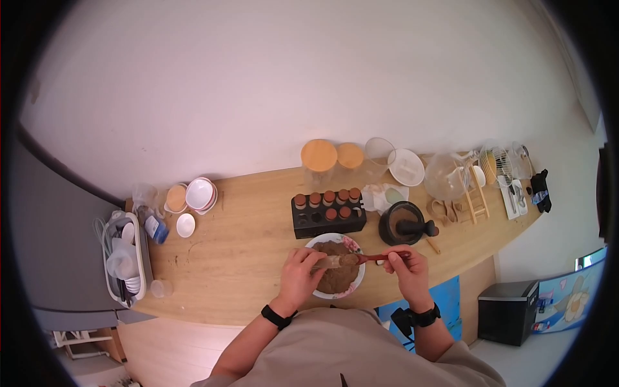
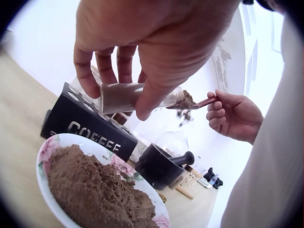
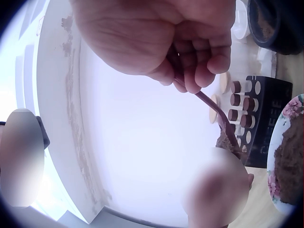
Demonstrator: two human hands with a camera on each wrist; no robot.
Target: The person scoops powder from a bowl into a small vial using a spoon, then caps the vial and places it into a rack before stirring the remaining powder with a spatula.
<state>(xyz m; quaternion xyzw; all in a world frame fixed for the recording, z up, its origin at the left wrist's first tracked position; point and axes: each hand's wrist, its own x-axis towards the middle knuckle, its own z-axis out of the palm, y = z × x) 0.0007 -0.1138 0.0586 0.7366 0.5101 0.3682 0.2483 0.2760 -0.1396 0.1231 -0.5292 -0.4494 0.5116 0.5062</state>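
My left hand (image 1: 296, 276) grips a clear glass tube (image 2: 118, 99) lying nearly level, with brown powder inside. In my right hand (image 1: 410, 274), the fingers pinch the handle of a reddish-brown spoon (image 2: 207, 101). The spoon's tip, heaped with powder (image 2: 188, 100), is right at the tube's mouth. Both are above a floral-rimmed white dish (image 1: 354, 244) filled with brown powder (image 2: 95, 190). Behind the dish stands a black rack (image 1: 329, 227) marked COFFEE, holding several tubes with brown caps (image 1: 329, 196). A blurred patch covers part of the left hand in the right wrist view.
A black mortar (image 1: 387, 233) with its pestle (image 1: 416, 227) is to the right of the rack. Wooden-lidded jars (image 1: 319, 155) line the wall. A dish basket (image 1: 146, 258) and white bowls (image 1: 200, 193) stand left; glassware (image 1: 443, 177) and a whisk (image 1: 495, 164) lie right.
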